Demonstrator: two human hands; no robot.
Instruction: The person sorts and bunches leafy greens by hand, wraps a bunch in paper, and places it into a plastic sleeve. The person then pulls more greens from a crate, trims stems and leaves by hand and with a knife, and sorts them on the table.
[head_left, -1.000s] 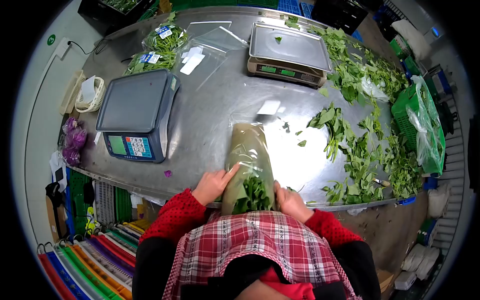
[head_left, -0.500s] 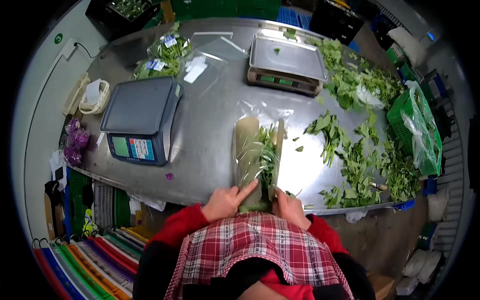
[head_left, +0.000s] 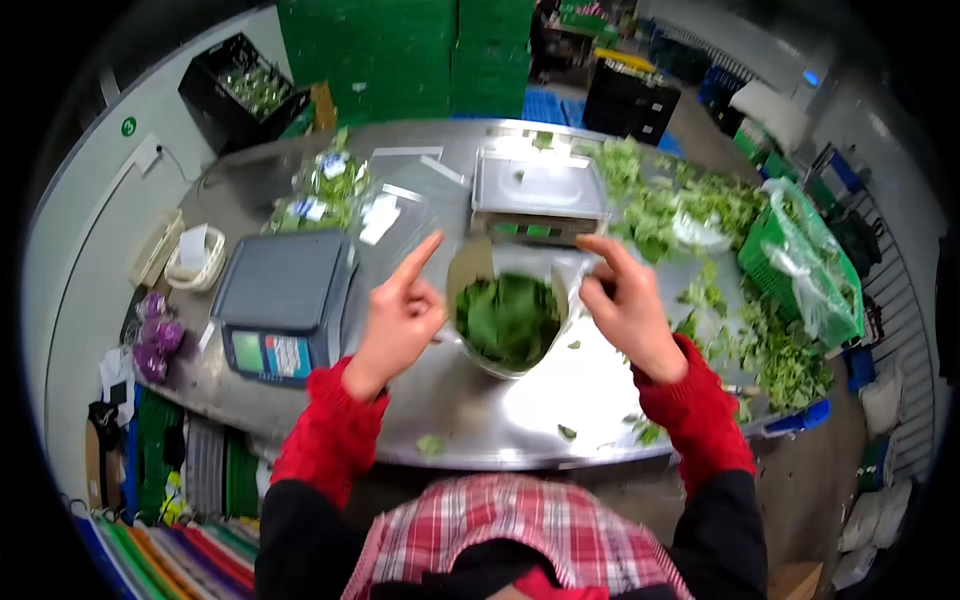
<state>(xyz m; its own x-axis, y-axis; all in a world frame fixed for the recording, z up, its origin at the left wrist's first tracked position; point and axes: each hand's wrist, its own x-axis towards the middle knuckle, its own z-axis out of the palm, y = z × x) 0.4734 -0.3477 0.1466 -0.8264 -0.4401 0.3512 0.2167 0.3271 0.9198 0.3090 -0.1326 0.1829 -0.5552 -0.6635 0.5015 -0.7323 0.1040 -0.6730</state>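
A bag (head_left: 468, 268) of leafy greens (head_left: 508, 322) is mid-frame between the left hand (head_left: 402, 322) and right hand (head_left: 632, 312), index fingers (head_left: 416, 260) extended, though I cannot tell whether either hand grips it

Left hand (head_left: 402, 325) and right hand (head_left: 630, 308) are blurred; whether either touches the bag (head_left: 468, 264) cannot be told. Bag interior below the top leaves (head_left: 508, 320) is hidden. Readouts on the blue-grey scale (head_left: 283, 280) and far scale (head_left: 540, 188) are illegible. Print on bundle labels (head_left: 311, 208) is unreadable. Lower edge cuts off plaid apron (head_left: 520, 515) and coloured straps (head_left: 172, 550).
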